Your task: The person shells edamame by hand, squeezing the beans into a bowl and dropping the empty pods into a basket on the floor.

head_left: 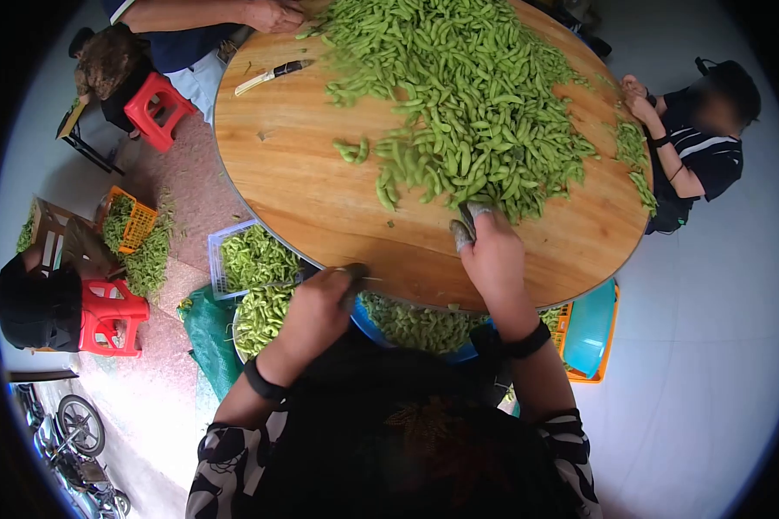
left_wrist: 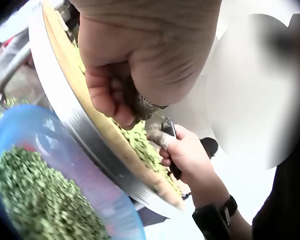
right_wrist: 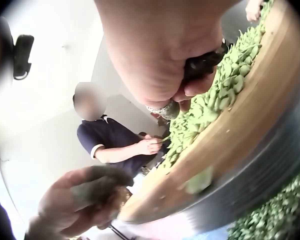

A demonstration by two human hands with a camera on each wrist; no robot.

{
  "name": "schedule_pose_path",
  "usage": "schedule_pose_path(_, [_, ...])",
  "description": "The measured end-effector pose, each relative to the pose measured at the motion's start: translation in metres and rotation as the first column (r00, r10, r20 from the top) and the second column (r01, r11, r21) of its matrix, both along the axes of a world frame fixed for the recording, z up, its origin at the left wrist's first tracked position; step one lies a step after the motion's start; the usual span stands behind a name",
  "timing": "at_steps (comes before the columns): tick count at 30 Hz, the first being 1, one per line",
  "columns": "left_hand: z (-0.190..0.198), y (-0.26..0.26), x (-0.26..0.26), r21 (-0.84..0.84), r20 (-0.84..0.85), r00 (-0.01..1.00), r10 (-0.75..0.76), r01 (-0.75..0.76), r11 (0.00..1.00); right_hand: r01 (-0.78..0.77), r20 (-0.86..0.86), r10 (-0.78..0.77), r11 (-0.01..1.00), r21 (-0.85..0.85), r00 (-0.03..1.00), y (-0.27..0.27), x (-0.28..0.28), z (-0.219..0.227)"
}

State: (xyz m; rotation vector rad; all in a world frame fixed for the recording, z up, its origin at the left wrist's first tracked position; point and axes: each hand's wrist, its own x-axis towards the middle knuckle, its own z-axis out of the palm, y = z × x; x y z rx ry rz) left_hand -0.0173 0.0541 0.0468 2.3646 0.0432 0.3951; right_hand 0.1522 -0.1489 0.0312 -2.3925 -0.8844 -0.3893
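Green soybean pods [head_left: 476, 104] lie heaped on the round wooden table [head_left: 277, 156]. My right hand [head_left: 498, 255], with grey covers on thumb and finger, reaches to the heap's near edge. Its other fingers curl round a small black-handled knife [left_wrist: 173, 157], whose dark handle also shows in the right wrist view. Over the near rim of the table is my left hand [head_left: 318, 307], its fingers curled and a dark cover [left_wrist: 142, 105] on one digit. A thin pale sliver juts from its fingertips; I cannot tell whether they pinch it.
Under the near rim stands a blue basin [left_wrist: 125, 215] of shelled beans. A lilac basket [head_left: 219, 268] of pods is to its left. Another knife [head_left: 273, 76] lies on the table at far left. Other people sit around the table; red stools [head_left: 160, 108] stand at left.
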Motion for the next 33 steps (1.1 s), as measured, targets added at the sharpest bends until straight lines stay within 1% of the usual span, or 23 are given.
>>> schedule_pose_path(2, [-0.01,0.028,-0.035,0.193,-0.05,0.983,0.179,-0.166,0.967,0.153,0.054,-0.146,0.973,-0.171,0.988,0.01,0.008,-0.01])
schedule_pose_path(4, [-0.019,0.053,-0.071,0.323,-0.082,0.947,0.311,-0.27,0.907,0.135,0.017,-0.135,0.959,-0.251,0.991,0.012,0.008,-0.007])
schedule_pose_path(5, [-0.03,0.068,-0.096,0.373,-0.191,0.909,0.37,-0.282,0.884,0.147,0.039,-0.142,0.952,-0.27,0.989,0.014,0.009,-0.008])
schedule_pose_path(6, [-0.022,0.068,-0.111,0.392,-0.34,0.825,0.452,-0.312,0.865,0.162,0.059,-0.151,0.943,-0.29,0.987,0.014,0.009,-0.009])
schedule_pose_path(8, [-0.014,0.064,-0.129,0.595,-0.456,0.733,0.505,-0.171,0.785,0.161,0.079,-0.145,0.949,-0.273,0.986,0.014,0.009,-0.009])
schedule_pose_path(9, [-0.009,0.062,-0.123,0.587,-0.545,0.664,0.512,-0.134,0.799,0.162,0.113,-0.14,0.962,-0.218,0.984,0.013,0.009,-0.011])
schedule_pose_path(10, [-0.008,0.058,-0.112,0.588,-0.547,0.664,0.51,-0.128,0.799,0.163,0.146,-0.14,0.973,-0.161,0.979,0.011,0.009,-0.012])
schedule_pose_path(11, [-0.008,0.053,-0.1,0.479,-0.43,0.812,0.395,-0.166,0.862,0.168,0.141,-0.146,0.973,-0.161,0.979,0.007,0.006,-0.01])
schedule_pose_path(12, [-0.008,0.046,-0.085,0.357,-0.275,0.919,0.281,-0.174,0.918,0.043,-0.002,-0.043,0.998,-0.035,0.999,0.001,-0.001,-0.003])
schedule_pose_path(13, [-0.001,0.035,-0.067,0.139,-0.318,0.926,0.204,-0.168,0.976,-0.065,-0.127,0.078,0.992,0.108,0.989,-0.004,-0.009,0.005])
schedule_pose_path(14, [0.007,0.021,-0.047,-0.087,-0.341,0.932,0.121,-0.159,0.983,-0.061,-0.125,0.075,0.992,0.108,0.989,-0.009,-0.018,0.011])
schedule_pose_path(15, [0.008,0.001,-0.028,-0.355,-0.243,0.969,0.032,-0.119,0.927,-0.147,-0.176,0.175,0.976,0.161,0.969,-0.016,-0.03,0.017])
schedule_pose_path(16, [0.009,-0.018,-0.011,-0.593,-0.123,0.992,-0.032,-0.048,0.804,-0.226,-0.22,0.273,0.95,0.216,0.937,-0.023,-0.042,0.02])
schedule_pose_path(18, [-0.008,-0.038,0.02,-0.641,-0.01,0.966,-0.259,0.193,0.743,-0.246,-0.199,0.271,0.959,0.143,0.942,-0.035,-0.062,0.021])
schedule_pose_path(20, [-0.006,-0.059,0.036,-0.683,-0.004,0.947,-0.322,0.233,0.692,-0.262,-0.18,0.27,0.963,0.067,0.946,-0.043,-0.069,0.019])
schedule_pose_path(22, [-0.007,-0.065,0.044,-0.719,0.002,0.922,-0.387,0.27,0.64,-0.202,-0.12,0.244,0.937,0.285,0.962,-0.047,-0.07,0.013])
schedule_pose_path(23, [-0.01,-0.067,0.046,-0.84,-0.042,0.913,-0.405,0.187,0.509,-0.031,-0.35,0.149,0.946,0.322,0.925,-0.051,-0.078,0.017])
schedule_pose_path(24, [-0.012,-0.069,0.045,-0.928,-0.085,0.899,-0.429,0.085,0.362,-0.022,-0.35,0.142,0.946,0.324,0.926,-0.053,-0.077,0.012])
schedule_pose_path(26, [-0.01,-0.076,0.042,-0.915,-0.086,0.919,-0.385,0.081,0.395,0.031,-0.523,0.306,0.842,0.539,0.795,-0.057,-0.073,-0.002])
schedule_pose_path(28, [-0.011,-0.075,0.041,-0.902,-0.088,0.94,-0.33,0.065,0.426,0.032,-0.566,0.297,0.867,0.497,0.769,-0.059,-0.072,-0.001])
schedule_pose_path(30, [-0.018,-0.066,0.038,-0.623,-0.061,0.947,-0.316,0.211,0.753,0.011,-0.648,0.282,0.912,0.409,0.708,-0.058,-0.072,0.002])
schedule_pose_path(31, [-0.016,-0.061,0.035,-0.623,-0.066,0.948,-0.311,0.205,0.755,0.008,-0.651,0.286,0.912,0.41,0.703,-0.055,-0.072,0.005])
schedule_pose_path(33, [-0.011,-0.052,0.031,-0.666,-0.171,0.872,-0.459,0.241,0.706,0.001,-0.688,0.342,0.895,0.445,0.64,-0.048,-0.069,0.01])
